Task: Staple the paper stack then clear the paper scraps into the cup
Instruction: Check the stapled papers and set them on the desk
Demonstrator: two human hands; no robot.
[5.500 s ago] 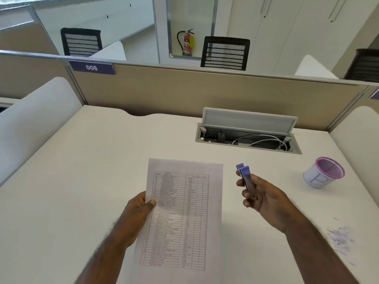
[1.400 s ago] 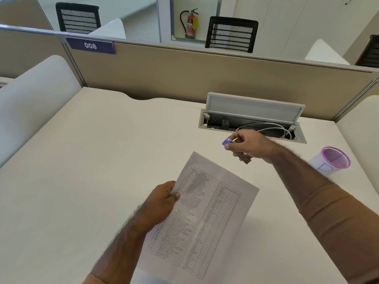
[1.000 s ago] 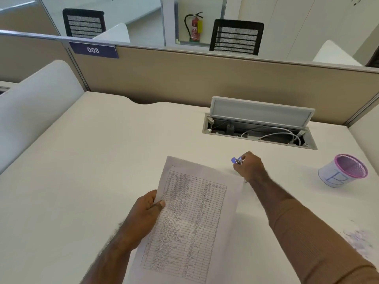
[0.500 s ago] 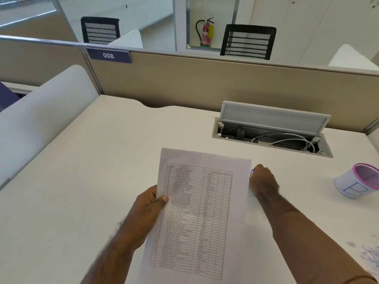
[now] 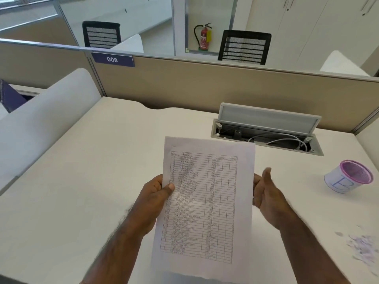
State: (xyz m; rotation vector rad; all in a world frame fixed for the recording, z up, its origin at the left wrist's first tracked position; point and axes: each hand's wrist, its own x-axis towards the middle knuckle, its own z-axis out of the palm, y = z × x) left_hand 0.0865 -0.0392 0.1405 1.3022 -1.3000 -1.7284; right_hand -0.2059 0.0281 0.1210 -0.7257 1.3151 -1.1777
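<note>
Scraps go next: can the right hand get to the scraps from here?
Probably yes: the right hand is open and empty beside the paper stack, with bare desk between it and the paper scraps.

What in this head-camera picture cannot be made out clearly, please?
- Stapler: not visible; perhaps behind the paper stack.
- A staple in the stack: too small to tell.
- Right hand: motion-blurred, fingers behind the sheet's right edge; grip unclear.
- Paper scraps: blurred, cut off by the right edge.
- Table text: too small to read.
- Cup: contents hidden by its rim.
</note>
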